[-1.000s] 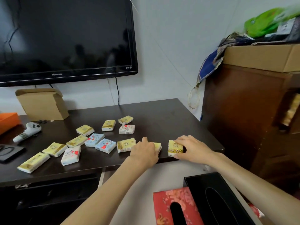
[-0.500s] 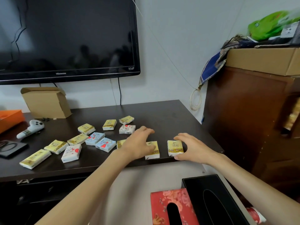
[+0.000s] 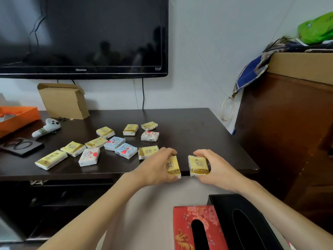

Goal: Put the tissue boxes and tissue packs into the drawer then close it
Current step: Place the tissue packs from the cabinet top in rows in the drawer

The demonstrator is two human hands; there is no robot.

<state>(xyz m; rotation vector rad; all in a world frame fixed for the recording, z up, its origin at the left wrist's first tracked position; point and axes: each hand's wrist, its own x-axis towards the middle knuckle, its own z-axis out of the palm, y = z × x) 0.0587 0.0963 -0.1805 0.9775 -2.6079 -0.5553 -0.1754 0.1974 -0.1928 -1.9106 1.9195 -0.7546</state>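
Two yellow tissue packs, one pinched in the left hand [image 3: 158, 168], one [image 3: 198, 166] in the right hand [image 3: 214, 168], at the dark table's [image 3: 207, 130] front edge; next, lowering them into the drawer below.

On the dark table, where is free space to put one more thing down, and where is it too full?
The dark table is bare on its right part, from the white pack with red hearts across to the right edge, and along the back right of the cardboard box. The middle front is crowded with tissue packs, where the left hand and right hand each grip one.
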